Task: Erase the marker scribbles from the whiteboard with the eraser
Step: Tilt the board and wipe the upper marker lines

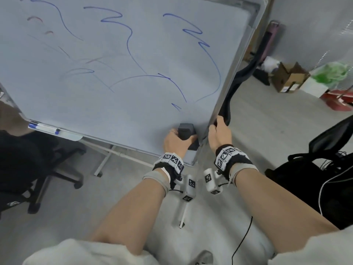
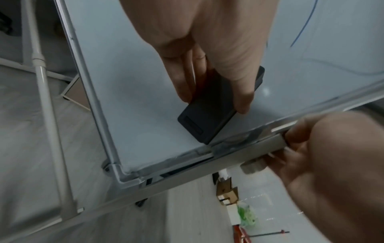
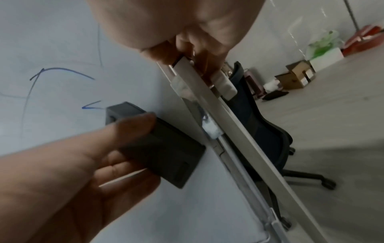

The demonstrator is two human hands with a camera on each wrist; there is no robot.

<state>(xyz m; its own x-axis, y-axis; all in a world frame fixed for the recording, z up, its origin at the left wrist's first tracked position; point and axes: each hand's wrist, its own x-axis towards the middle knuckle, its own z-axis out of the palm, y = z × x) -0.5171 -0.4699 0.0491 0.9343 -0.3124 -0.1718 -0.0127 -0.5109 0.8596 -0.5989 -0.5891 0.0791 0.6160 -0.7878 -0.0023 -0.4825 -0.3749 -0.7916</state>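
Note:
A tilted whiteboard [image 1: 107,104] carries blue scribbles [image 1: 129,41] and faint red marks [image 1: 35,19] over most of its face. My left hand [image 1: 174,140] grips a dark grey eraser [image 1: 186,131] and holds it flat against the board near the lower right corner. The left wrist view shows fingers and thumb pinching the eraser [image 2: 209,113] by its long sides. A short blue mark [image 3: 91,106] lies just beyond the eraser [image 3: 158,144]. My right hand [image 1: 219,131] grips the board's right frame edge [image 3: 207,98], fingers curled behind it.
Markers [image 1: 44,129] lie on the board's tray at the lower left. The white stand legs [image 1: 107,155] run under the board. A black office chair [image 1: 32,169] stands at the left, another [image 1: 328,150] at the right. Cardboard boxes [image 1: 288,77] and bags line the far wall.

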